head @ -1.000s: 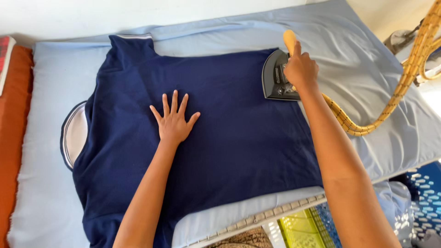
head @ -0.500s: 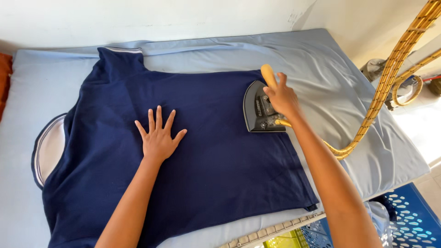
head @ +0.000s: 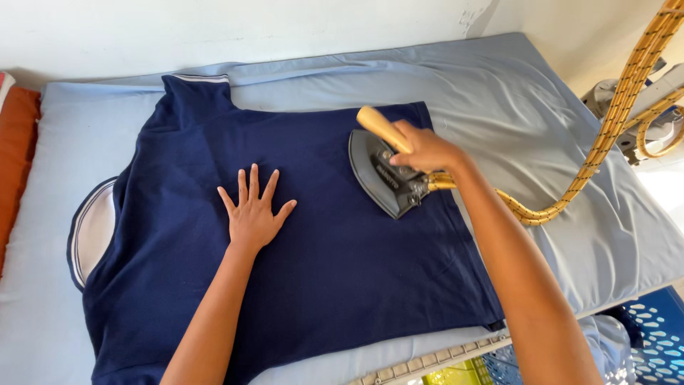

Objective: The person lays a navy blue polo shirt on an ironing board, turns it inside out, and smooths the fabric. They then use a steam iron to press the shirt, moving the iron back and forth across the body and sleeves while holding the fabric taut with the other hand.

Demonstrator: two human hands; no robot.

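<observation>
Gripping the heavy iron point(head: 385, 175) by its wooden handle, our right hand point(head: 420, 148) wraps tight while our left hand point(head: 253, 214) spreads flat, steadying the soft, limp shirt point(head: 320, 264) mid-frame.

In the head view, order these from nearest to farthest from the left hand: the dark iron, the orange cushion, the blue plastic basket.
From the left hand:
1. Dark iron, to its right on the navy shirt.
2. Orange cushion, far left edge.
3. Blue plastic basket, bottom right corner.

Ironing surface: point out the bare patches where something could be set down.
Bare blue sheet lies beyond the navy shirt, between its hem and the wall, and right of it under the braided cord. Crowded: mid-shirt, where the left hand presses flat and the right hand grips the iron.
</observation>
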